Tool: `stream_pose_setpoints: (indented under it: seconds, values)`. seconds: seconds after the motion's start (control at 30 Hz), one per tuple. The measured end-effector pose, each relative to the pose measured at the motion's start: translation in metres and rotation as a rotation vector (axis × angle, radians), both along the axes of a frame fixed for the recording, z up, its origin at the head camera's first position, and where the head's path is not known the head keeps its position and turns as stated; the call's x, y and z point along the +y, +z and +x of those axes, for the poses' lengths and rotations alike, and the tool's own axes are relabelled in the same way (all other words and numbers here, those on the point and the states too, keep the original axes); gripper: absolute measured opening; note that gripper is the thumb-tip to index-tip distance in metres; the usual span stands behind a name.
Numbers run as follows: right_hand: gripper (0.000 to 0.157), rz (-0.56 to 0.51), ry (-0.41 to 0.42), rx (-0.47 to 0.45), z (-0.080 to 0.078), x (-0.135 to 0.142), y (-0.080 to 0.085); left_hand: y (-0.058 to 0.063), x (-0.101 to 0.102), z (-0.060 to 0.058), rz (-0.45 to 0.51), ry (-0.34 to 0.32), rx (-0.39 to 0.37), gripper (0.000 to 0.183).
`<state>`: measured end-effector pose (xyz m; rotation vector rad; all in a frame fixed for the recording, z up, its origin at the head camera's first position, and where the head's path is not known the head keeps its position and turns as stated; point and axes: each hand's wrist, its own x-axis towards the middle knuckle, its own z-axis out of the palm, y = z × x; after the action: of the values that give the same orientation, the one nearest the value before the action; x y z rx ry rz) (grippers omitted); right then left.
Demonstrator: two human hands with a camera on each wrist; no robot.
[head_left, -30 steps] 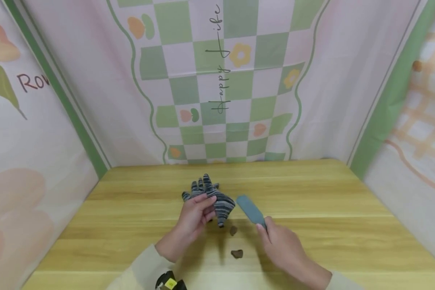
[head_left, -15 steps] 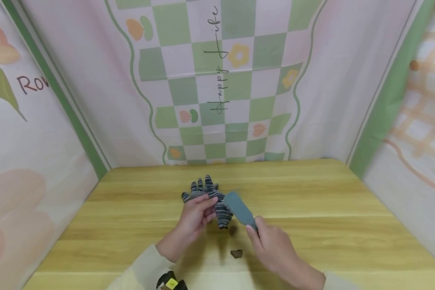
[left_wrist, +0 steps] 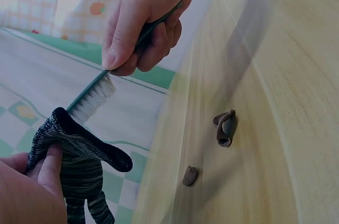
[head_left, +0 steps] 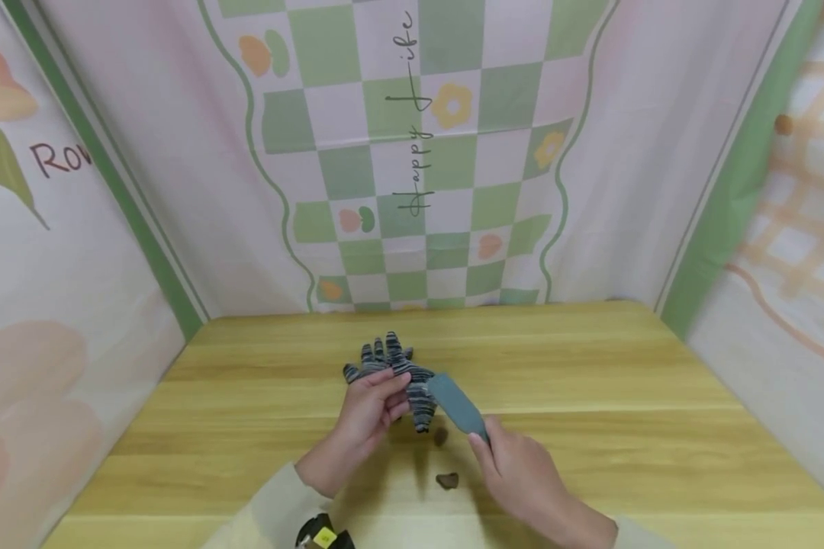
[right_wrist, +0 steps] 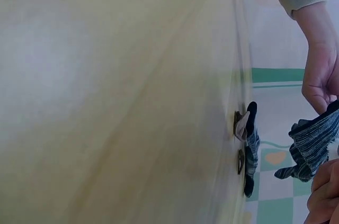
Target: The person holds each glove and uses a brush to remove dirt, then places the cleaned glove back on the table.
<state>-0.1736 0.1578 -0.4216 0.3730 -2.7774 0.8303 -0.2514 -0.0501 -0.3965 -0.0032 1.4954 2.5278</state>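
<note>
My left hand (head_left: 367,408) pinches a grey-and-black striped knit glove (head_left: 422,408) above the table, thumb on top. In the left wrist view its dark cuff (left_wrist: 92,139) hangs open and tilted, with the fingers drooping below. The right hand (head_left: 522,465) grips a brush (head_left: 458,404) with a blue-green back by its handle. Its white bristles (left_wrist: 94,99) face the glove, and the brush's tip meets the cuff. A second striped glove (right_wrist: 252,152) lies on the table in the right wrist view; the left hand and held glove partly cover it in the head view.
Two small brown, dry-looking pieces lie on the wooden table (head_left: 625,427): a curled one (left_wrist: 226,127) nearer the person and a smaller one (left_wrist: 190,176) close below the held glove. Printed curtains (head_left: 446,229) enclose the table at the back and sides.
The brush, held apart to the right of the glove at first, has moved left onto it, then slid slightly back down and right along it. The left hand has barely moved.
</note>
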Motion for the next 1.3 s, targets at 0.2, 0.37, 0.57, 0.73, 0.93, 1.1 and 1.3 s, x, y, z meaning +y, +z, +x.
stream_pose_setpoints:
  seconds: [0.2,0.37,0.57,0.73,0.93,1.1,1.3]
  values:
    - [0.019,0.075,-0.001,-0.021,-0.002,0.007,-0.002,0.002,-0.002,0.0,-0.004,0.009,-0.008,0.039]
    - [0.018,0.148,-0.028,-0.041,-0.007,0.016,0.0,0.001,-0.004,-0.001,0.01,0.026,0.0,0.042]
    - [0.021,0.149,-0.071,-0.078,-0.009,0.03,0.005,0.002,-0.003,-0.006,-0.016,0.04,0.014,0.019]
    - [0.019,0.149,-0.086,-0.099,-0.008,0.04,0.006,0.003,0.0,-0.011,-0.063,0.057,-0.009,0.032]
    - [0.025,0.153,-0.105,-0.12,-0.007,0.052,0.005,0.005,0.008,-0.017,-0.094,0.06,-0.033,0.05]
    - [0.036,0.153,-0.11,-0.122,-0.008,0.059,0.005,0.008,0.019,-0.026,-0.055,0.059,-0.035,0.009]
    - [0.028,0.171,-0.119,-0.101,-0.008,0.065,0.004,0.005,0.032,-0.037,-0.059,0.044,-0.014,0.014]
